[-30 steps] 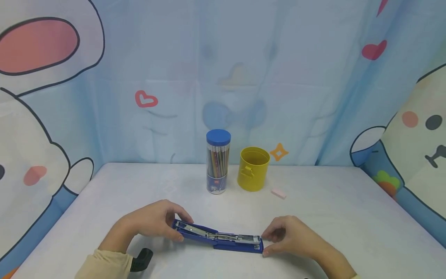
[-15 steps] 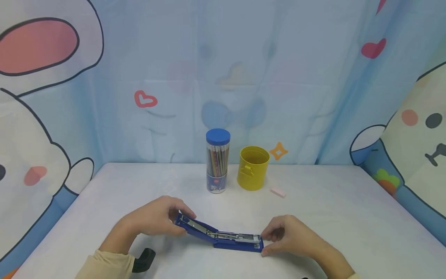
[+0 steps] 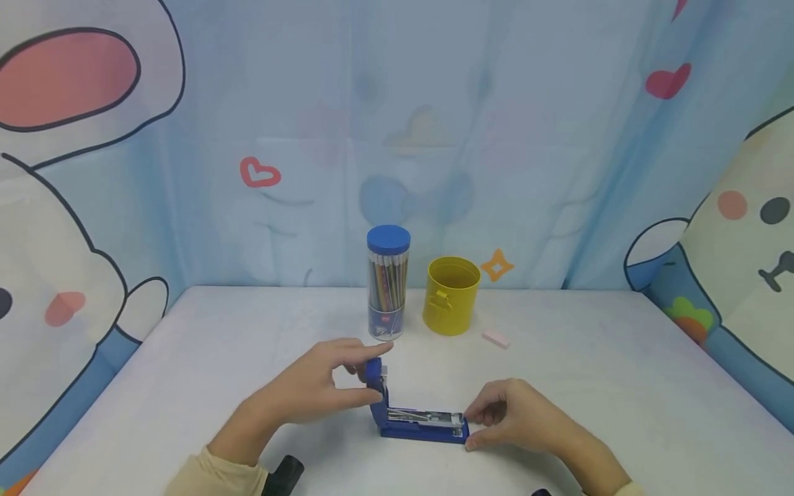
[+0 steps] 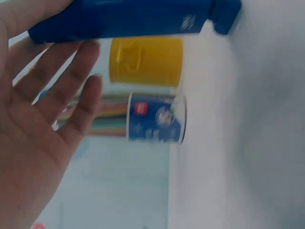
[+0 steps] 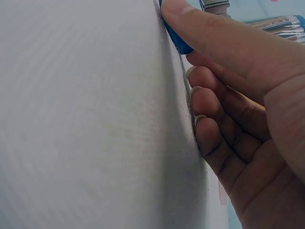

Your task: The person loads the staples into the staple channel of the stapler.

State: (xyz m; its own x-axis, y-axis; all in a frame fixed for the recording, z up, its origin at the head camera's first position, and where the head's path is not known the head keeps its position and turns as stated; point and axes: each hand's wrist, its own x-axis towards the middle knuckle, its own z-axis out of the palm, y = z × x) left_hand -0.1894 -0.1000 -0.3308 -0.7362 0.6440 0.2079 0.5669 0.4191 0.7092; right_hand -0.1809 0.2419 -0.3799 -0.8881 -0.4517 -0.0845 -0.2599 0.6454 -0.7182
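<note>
A blue stapler [image 3: 418, 432] lies folded open on the white table, its base flat and its top arm [image 3: 376, 396] standing nearly upright at the left end. Metal parts and the staple channel show along the base. My left hand [image 3: 304, 386] pinches the raised arm between thumb and fingers; the left wrist view shows the blue arm [image 4: 128, 19] under the thumb, with the other fingers spread below it. At the opposite end, my right hand [image 3: 524, 419] pinches the base by its front corner. In the right wrist view its remaining fingers curl close against the tabletop.
Behind the stapler stands a clear tube of pencils [image 3: 388, 282] with a blue lid. Right of it is a yellow cup [image 3: 451, 296] with a clasp. A small pink eraser-like block [image 3: 495, 339] lies nearby. A printed blue curtain [image 3: 527, 138] hangs behind the table [image 3: 248, 324].
My left hand has swung the stapler's top arm up and to the right, from nearly flat to almost upright. The base and my right hand have stayed in place.
</note>
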